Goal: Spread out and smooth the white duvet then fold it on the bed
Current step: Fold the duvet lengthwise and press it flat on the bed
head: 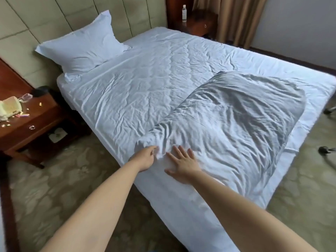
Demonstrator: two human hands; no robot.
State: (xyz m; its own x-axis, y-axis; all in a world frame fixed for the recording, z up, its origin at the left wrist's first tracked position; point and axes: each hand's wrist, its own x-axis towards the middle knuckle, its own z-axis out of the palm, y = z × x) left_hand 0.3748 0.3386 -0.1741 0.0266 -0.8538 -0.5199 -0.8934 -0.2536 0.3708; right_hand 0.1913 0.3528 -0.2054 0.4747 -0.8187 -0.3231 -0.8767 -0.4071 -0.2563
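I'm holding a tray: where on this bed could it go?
Flat room lies mid-bed between the pillow and the folded-over duvet. Crowded: the near edge, where the left hand pinches and the right hand presses the cloth.

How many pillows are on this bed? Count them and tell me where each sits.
1. The single pillow leans against the headboard at the bed's head, on the side nearest the nightstand. Another could lie hidden under the duvet.

Left hand (146,157) pinches the duvet (227,120) corner; right hand (183,164) presses flat beside it.
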